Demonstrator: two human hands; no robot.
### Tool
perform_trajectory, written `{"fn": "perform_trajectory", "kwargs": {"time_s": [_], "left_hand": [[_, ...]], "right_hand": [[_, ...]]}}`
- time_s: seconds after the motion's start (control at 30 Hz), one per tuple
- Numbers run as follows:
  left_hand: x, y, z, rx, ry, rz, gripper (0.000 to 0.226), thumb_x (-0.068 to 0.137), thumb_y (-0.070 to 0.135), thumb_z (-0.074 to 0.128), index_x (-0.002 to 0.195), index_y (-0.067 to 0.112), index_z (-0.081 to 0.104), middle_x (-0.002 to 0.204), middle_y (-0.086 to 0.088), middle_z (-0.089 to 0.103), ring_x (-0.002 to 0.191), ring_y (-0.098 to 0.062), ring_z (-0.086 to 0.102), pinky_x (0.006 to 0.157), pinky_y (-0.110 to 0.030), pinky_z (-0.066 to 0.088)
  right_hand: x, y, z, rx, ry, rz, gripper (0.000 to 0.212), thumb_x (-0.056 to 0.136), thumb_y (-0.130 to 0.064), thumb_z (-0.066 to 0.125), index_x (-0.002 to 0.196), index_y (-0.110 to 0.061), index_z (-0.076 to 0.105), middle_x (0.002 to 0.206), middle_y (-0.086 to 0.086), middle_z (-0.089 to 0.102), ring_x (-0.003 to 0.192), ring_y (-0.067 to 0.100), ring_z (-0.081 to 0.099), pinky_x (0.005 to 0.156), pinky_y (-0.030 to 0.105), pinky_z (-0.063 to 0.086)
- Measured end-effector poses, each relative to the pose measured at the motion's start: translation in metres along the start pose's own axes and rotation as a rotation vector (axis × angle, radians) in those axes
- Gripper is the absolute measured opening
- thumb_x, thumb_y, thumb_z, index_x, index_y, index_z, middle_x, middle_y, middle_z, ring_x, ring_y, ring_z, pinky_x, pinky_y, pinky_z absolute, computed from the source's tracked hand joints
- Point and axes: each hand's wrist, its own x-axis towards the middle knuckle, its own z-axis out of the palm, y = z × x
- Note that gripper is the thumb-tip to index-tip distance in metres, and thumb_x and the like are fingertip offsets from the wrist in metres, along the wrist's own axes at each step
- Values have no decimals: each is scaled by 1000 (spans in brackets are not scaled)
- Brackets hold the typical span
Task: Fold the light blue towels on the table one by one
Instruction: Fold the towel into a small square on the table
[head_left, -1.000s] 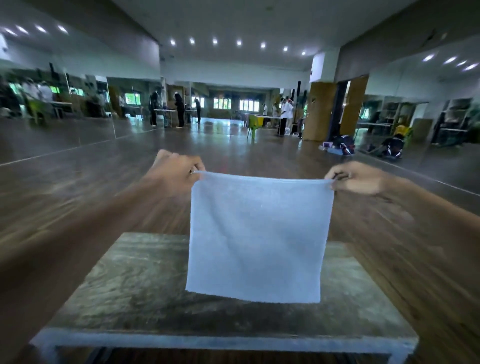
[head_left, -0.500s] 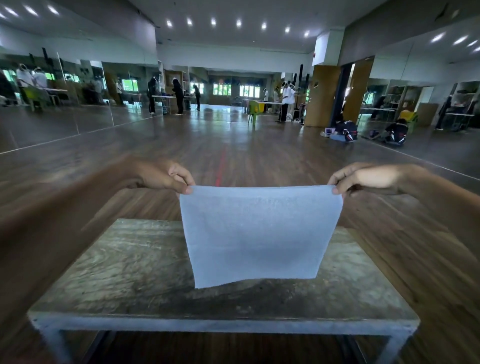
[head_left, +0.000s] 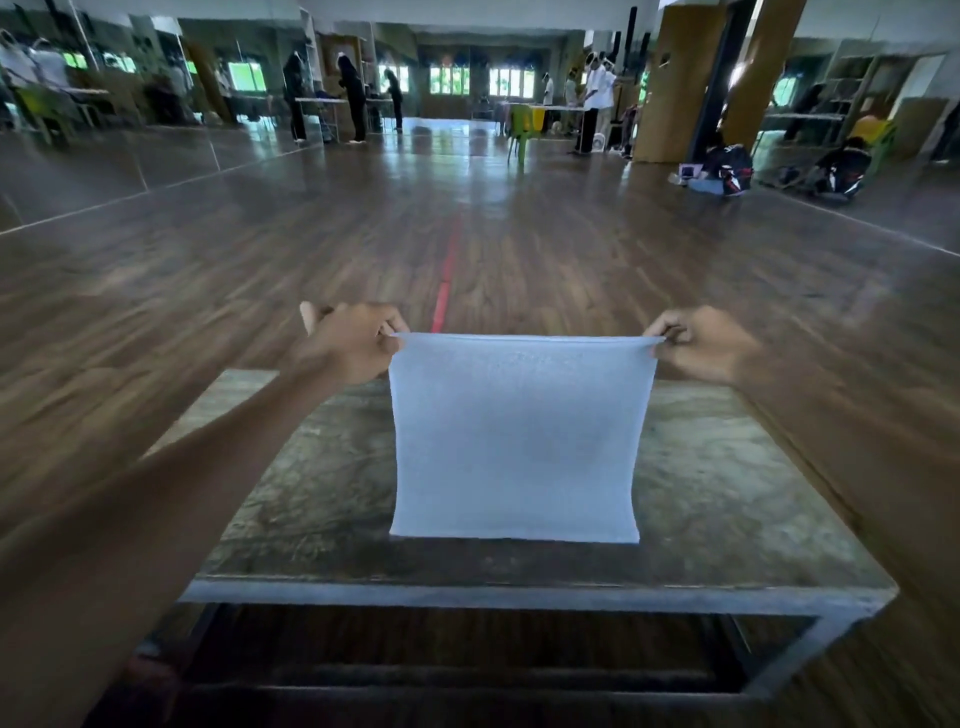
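Hanging flat between both hands, the towel (head_left: 517, 441) is stretched taut along its top edge above the table (head_left: 727, 493). The left hand (head_left: 345, 345), at 9 o'clock of the towel's top edge, pinches the left corner with fingers curled closed. The right hand (head_left: 698, 343), at 3 o'clock, pinches the right corner likewise. Whether the bottom edge touches the tabletop is unclear.
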Motion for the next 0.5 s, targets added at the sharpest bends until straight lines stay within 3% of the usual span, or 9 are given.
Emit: {"fn": "perform_trajectory", "kwargs": {"time_s": [0.07, 0.17, 0.33, 0.43, 0.5], "left_hand": [[-10, -3, 19, 17, 27, 13, 11, 88, 30, 53, 87, 30, 64, 72, 13, 64, 85, -13, 61, 78, -35, 15], [-36, -15, 62, 96, -81, 58, 13, 92, 30, 51, 96, 30, 64, 83, 4, 71, 93, -17, 63, 94, -34, 17], [-91, -30, 128, 113, -225, 134, 31, 83, 34, 38, 95, 26, 64, 98, -1, 72, 99, -20, 62, 94, -36, 19], [-114, -37, 153, 113, -240, 195, 10, 79, 29, 58, 85, 25, 65, 82, 0, 72, 83, -20, 68, 87, -36, 22], [-120, -41, 162, 78, -195, 193, 10, 71, 23, 71, 79, 26, 64, 74, 2, 72, 73, -19, 69, 82, -34, 24]], "right_hand": [[-9, 3, 17, -89, 54, -8, 13, 80, -21, 61, 83, -32, 68, 81, -6, 70, 96, 24, 63, 95, 38, 39], [-28, 22, 57, -268, 7, -75, 15, 87, -26, 56, 94, -34, 67, 93, -3, 72, 101, 23, 62, 87, 33, 27], [-54, 66, 131, -415, -137, -110, 22, 92, -32, 52, 110, -35, 64, 120, -7, 64, 114, 17, 56, 94, 32, 29], [-72, 81, 159, -411, -192, -134, 22, 90, -30, 55, 110, -35, 64, 122, -6, 64, 116, 17, 54, 97, 35, 30], [-78, 88, 166, -328, -184, -123, 21, 88, -27, 61, 107, -33, 66, 121, -6, 65, 115, 19, 56, 96, 37, 31]]}}
